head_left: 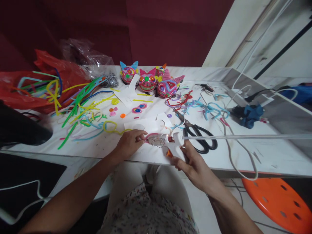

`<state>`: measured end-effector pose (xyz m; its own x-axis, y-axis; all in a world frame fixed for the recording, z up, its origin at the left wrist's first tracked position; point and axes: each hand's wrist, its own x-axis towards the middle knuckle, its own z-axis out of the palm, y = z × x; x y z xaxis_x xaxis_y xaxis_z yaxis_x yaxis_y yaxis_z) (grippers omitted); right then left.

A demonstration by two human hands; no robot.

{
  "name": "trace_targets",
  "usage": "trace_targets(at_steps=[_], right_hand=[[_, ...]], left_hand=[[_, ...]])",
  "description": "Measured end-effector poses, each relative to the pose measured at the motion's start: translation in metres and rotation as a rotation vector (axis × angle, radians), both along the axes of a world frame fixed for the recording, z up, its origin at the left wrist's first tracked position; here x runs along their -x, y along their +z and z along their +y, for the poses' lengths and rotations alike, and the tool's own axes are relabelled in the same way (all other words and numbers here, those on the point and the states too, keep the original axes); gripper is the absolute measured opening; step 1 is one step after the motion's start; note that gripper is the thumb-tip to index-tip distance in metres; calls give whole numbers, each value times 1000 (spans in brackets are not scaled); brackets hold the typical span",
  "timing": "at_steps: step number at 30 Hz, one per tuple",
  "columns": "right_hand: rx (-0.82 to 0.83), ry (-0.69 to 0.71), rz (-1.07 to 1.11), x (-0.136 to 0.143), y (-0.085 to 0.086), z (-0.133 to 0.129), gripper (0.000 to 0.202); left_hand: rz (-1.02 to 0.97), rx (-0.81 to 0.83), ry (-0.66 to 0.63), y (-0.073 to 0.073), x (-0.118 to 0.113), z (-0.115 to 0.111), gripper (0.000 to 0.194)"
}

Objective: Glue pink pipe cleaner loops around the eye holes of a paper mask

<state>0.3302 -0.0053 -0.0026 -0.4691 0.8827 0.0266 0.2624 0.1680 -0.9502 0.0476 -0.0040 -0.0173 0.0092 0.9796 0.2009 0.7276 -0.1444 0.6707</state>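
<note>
My right hand is wrapped round the handle of a white glue gun, which has an orange trigger and a long clear glue stick sticking out of its back. The gun's nozzle points left toward my left hand. Between the pinched fingers of that hand is a curved pink pipe cleaner, partly hidden by the fingers and the gun. Black-handled scissors lie just beyond my right hand. White paper cut-outs rest behind the gun.
Several colourful cat-faced balls stand at the back. Pipe cleaners spread across the left, some in a red plastic bag. A dark cylinder sits at the left edge. A white cord loops over the right front edge, above an orange stool.
</note>
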Motion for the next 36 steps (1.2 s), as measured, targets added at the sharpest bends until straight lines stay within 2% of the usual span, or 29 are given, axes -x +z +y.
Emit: trace_targets(at_steps=[9,22,29,36], right_hand=[[21,15,-22,1,4,0,22],[14,-46,-14,1,-3,0,28],[17,-46,-16,3,3,0,26],[17,-53,-22,1,-3,0,24]], left_hand=[[0,-4,-6,0,2,1,35],[-12,43,18,6,1,1,39],[3,50,25,8,1,1,36],[16,47,38,8,-1,2,34]])
